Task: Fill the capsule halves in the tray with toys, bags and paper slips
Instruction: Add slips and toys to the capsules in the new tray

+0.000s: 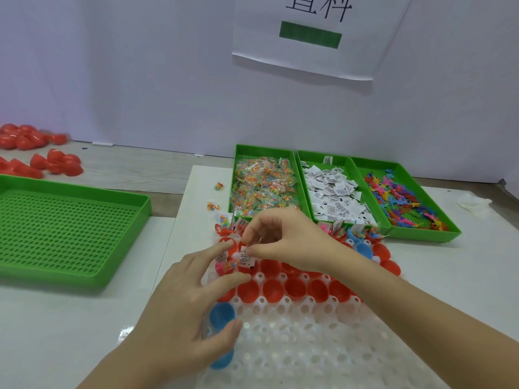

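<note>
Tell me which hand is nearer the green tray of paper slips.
Right. The right hand sits just before the slip tray; the left hand lies farther off, over the capsule tray.

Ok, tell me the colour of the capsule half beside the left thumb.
Blue: that capsule half by the left hand shows best in the head view.

Head view. The right hand [283,242] pinched a paper slip [245,258] between thumb and forefinger, just above a red half in the clear tray [295,346]. The left hand [179,318] lay spread over the tray's left side, thumb beside a blue capsule half [222,314]. Rows of red capsule halves [272,290] stood mouth-up. Behind the tray, three green bins [348,161] held bags [264,186], loose slips [331,192] and coloured toys [398,197]. A perforated green tray [56,234] lay at left.
</note>
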